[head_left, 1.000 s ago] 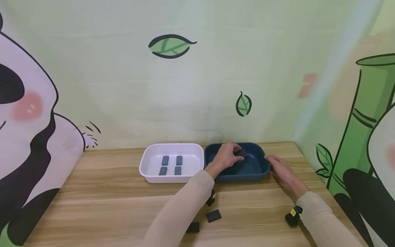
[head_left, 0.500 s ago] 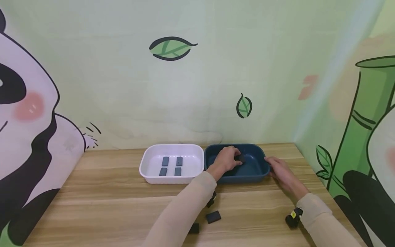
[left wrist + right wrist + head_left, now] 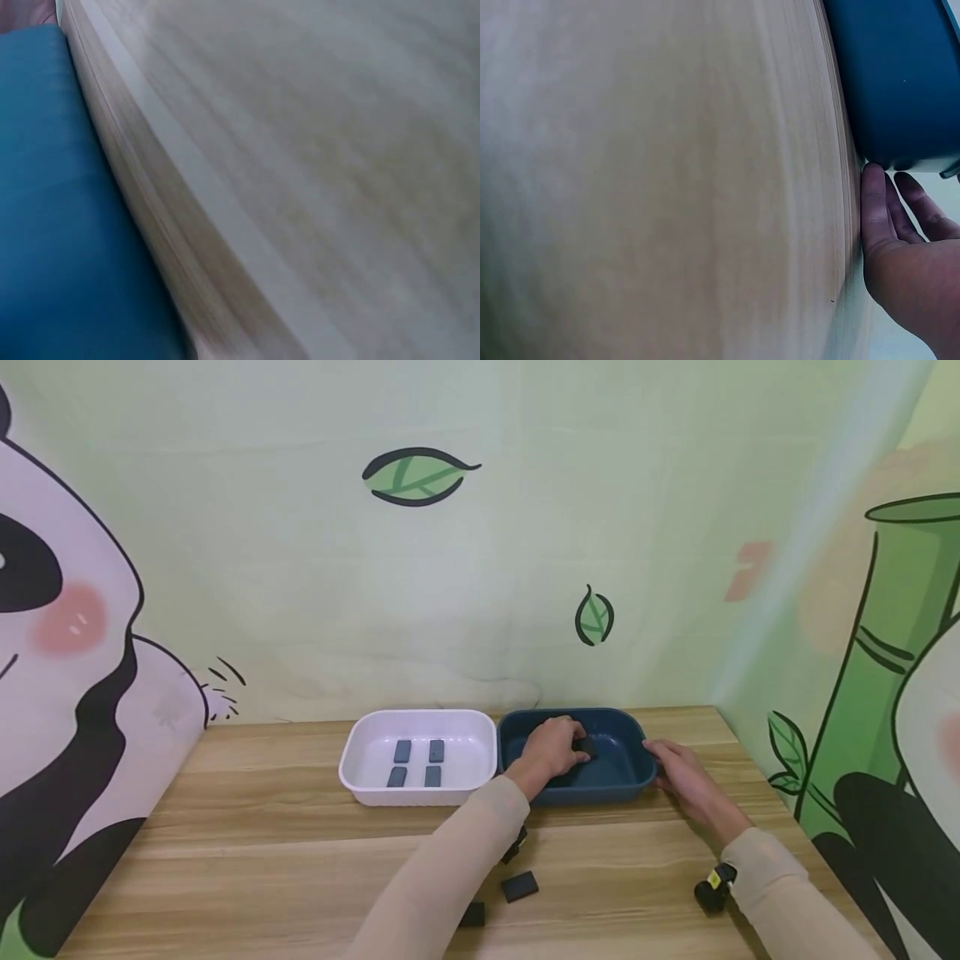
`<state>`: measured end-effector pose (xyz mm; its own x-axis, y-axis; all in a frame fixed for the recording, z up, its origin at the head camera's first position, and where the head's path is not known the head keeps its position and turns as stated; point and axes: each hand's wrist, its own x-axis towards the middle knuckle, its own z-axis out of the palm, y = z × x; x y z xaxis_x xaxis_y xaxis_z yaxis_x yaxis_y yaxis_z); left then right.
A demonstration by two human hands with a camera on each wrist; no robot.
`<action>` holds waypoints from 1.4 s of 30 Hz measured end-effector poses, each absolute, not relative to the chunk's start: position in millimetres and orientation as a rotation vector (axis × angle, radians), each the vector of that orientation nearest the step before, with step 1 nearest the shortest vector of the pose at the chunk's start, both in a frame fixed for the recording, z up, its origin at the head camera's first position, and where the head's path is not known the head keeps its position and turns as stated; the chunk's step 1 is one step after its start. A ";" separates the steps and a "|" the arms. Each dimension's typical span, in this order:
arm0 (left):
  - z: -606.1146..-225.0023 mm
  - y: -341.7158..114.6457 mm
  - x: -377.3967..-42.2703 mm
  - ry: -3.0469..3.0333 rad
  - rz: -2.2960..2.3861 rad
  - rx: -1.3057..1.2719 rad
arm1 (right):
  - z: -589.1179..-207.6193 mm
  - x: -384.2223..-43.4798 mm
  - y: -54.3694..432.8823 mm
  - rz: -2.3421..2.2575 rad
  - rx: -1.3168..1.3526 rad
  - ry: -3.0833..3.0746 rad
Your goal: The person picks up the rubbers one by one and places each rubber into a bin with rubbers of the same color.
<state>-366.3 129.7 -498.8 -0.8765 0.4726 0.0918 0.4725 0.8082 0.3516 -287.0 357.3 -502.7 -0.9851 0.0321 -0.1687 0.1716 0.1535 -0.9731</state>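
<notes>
My left hand (image 3: 553, 747) reaches over the front rim into a dark blue tray (image 3: 592, 795). Its thumb and fingers pinch a flat black rectangular piece (image 3: 585, 747) low inside; whether the piece touches the tray floor I cannot tell. At the tray's right end is my right hand (image 3: 688, 781), its thumb at the rim. The right wrist view shows the right hand's fingers (image 3: 875, 199) against the lower end of the blue tray (image 3: 900, 82). Only the tray's outer wall (image 3: 71, 195) and the tabletop fill most of the left wrist view.
A white tray (image 3: 420, 796) stands against the blue one's left side, with several grey rectangular pieces (image 3: 402, 751) spaced inside. On the wooden table (image 3: 247, 860) in front lie a black piece (image 3: 519, 886) and another (image 3: 472, 915), partly behind the left sleeve (image 3: 442, 877). A printed wall backdrop rises behind.
Inside the blue tray, my left hand has moved slightly down and toward the front with the black piece between its fingers. The right hand stays at the rim.
</notes>
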 end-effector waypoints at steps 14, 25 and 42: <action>-503.7 121.4 -362.4 3.021 0.513 0.859 | -505.8 -286.4 352.6 -1.967 0.203 2.299; -477.8 111.6 -354.7 2.985 0.593 0.926 | -507.4 -287.7 354.1 -1.964 0.195 2.288; -418.6 43.7 -325.3 2.704 0.991 1.184 | -502.5 -287.4 357.3 -1.966 0.197 2.293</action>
<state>-325.3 43.7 -418.6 -0.7104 0.6693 0.2178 0.6516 0.5084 0.5630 -287.4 357.3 -502.5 -0.9851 0.0240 -0.1706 0.1722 0.1505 -0.9735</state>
